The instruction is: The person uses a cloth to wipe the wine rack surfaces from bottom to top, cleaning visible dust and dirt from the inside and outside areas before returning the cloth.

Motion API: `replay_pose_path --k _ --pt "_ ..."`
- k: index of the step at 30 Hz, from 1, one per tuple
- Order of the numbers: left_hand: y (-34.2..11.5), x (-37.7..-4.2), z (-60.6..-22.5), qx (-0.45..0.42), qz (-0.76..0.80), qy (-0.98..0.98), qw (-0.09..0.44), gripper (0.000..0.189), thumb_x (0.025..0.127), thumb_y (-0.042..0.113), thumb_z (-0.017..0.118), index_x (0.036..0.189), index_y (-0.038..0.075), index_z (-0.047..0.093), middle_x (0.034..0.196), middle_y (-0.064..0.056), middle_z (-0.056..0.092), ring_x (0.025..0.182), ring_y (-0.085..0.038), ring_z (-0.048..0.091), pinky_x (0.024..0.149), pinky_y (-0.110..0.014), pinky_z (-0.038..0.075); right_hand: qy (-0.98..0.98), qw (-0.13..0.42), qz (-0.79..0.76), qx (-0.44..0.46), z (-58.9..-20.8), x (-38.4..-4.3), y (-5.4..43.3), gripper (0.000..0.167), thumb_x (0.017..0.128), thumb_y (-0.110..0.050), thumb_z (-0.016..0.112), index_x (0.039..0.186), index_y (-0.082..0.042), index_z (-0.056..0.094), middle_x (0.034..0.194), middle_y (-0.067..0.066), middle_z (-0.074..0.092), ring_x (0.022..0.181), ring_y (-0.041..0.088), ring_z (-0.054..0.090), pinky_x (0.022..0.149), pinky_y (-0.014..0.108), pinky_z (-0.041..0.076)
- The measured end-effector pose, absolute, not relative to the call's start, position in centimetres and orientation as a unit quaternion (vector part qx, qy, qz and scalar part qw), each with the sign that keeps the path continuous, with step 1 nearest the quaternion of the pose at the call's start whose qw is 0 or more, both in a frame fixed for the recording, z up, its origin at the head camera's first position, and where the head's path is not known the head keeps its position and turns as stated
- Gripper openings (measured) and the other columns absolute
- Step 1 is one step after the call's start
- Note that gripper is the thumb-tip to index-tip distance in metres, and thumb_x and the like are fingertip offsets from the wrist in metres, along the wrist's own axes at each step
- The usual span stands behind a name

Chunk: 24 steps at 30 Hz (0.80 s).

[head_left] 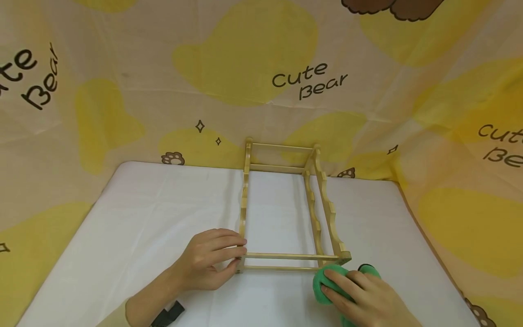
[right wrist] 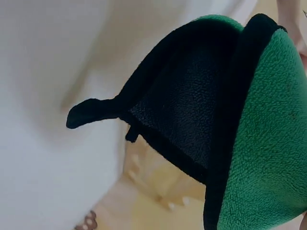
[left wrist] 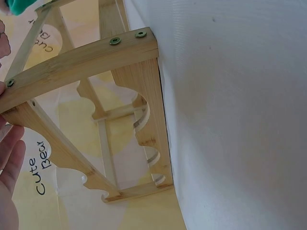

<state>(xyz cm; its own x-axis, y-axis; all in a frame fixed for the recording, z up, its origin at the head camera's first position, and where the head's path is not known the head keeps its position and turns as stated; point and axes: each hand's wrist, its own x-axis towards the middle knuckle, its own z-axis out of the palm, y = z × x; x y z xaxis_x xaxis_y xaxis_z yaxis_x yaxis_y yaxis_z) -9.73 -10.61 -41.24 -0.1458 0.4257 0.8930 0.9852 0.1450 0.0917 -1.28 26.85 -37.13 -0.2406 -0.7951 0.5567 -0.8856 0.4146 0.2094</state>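
Observation:
A light wooden rack with scalloped side rails lies lengthwise on the white table. My left hand holds its near left corner, fingers on the rail and thumb below. The left wrist view shows the fingertips at one end of the rack's wooden end bar, which carries screw heads. My right hand grips a bunched green cloth right at the rack's near right corner. Up close, the cloth is fluffy with a black border, a dark underside and a small loop; it hides most of the right hand.
The white tabletop extends on both sides of the rack. Behind and beside it hangs a yellow patterned curtain with printed words; the rack's far end comes close to it. A black strap lies by the left wrist.

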Motion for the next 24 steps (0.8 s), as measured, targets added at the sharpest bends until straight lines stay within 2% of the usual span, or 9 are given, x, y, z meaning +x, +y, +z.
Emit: replay_pose_path --k 4,10,12,15,18,24 --pt "-10.6 -9.7 -41.2 -0.538 -0.376 -0.654 0.375 0.018 0.095 0.009 0.061 0.096 0.005 0.079 0.096 -0.011 0.078 0.084 -0.025 0.075 0.074 -0.033 0.064 -0.794 0.263 0.056 0.545 -38.6 -1.2 26.6 0.066 0.109 -0.061 0.034 0.115 -0.01 0.076 0.129 0.016 0.068 0.085 0.019 0.059 0.065 0.024 0.049" --pt "-10.7 -9.6 -41.2 -0.537 -0.374 -0.655 0.379 0.018 0.095 0.01 0.062 0.096 0.005 0.079 0.096 -0.011 0.078 0.084 -0.026 0.075 0.074 -0.033 0.064 -0.816 0.192 -0.011 0.546 -40.0 -1.5 26.5 0.072 0.107 -0.068 0.03 0.121 -0.014 0.076 0.136 0.01 0.063 0.093 0.017 0.056 0.059 0.019 0.038" --pt "-10.7 -9.5 -41.3 -0.536 -0.374 -0.656 0.378 0.018 0.095 0.01 0.062 0.096 0.005 0.079 0.096 -0.011 0.078 0.084 -0.026 0.075 0.074 -0.033 0.064 -0.814 0.183 -0.029 0.55 -40.4 -1.8 26.4 0.066 0.111 -0.059 0.029 0.121 -0.014 0.077 0.135 0.01 0.062 0.092 0.017 0.054 0.058 0.018 0.035" --pt "-10.7 -9.5 -41.3 -0.535 -0.374 -0.657 0.378 0.018 0.095 0.01 0.062 0.096 0.005 0.079 0.096 -0.011 0.078 0.084 -0.026 0.075 0.074 -0.034 0.064 -0.808 0.191 -0.038 0.556 -41.1 -2.3 26.1 0.057 0.117 -0.034 0.026 0.119 -0.011 0.077 0.133 0.012 0.063 0.088 0.017 0.052 0.056 0.017 0.035" --pt "-10.7 -9.5 -41.3 -0.536 -0.373 -0.656 0.378 0.017 0.095 0.009 0.062 0.096 0.005 0.079 0.096 -0.011 0.078 0.084 -0.026 0.075 0.074 -0.034 0.064 -0.806 0.201 -0.046 0.555 -41.9 -2.6 25.8 0.059 0.117 -0.014 0.019 0.119 -0.009 0.077 0.132 0.013 0.064 0.087 0.018 0.053 0.056 0.019 0.04" --pt "-10.6 -9.6 -41.2 -0.537 -0.369 -0.658 0.377 0.017 0.095 0.009 0.063 0.097 0.004 0.079 0.097 -0.011 0.078 0.085 -0.026 0.075 0.076 -0.034 0.064 -0.811 0.199 -0.069 0.546 -43.0 -2.8 25.2 0.067 0.116 -0.01 0.012 0.116 -0.009 0.079 0.128 0.011 0.066 0.087 0.018 0.055 0.058 0.022 0.047"
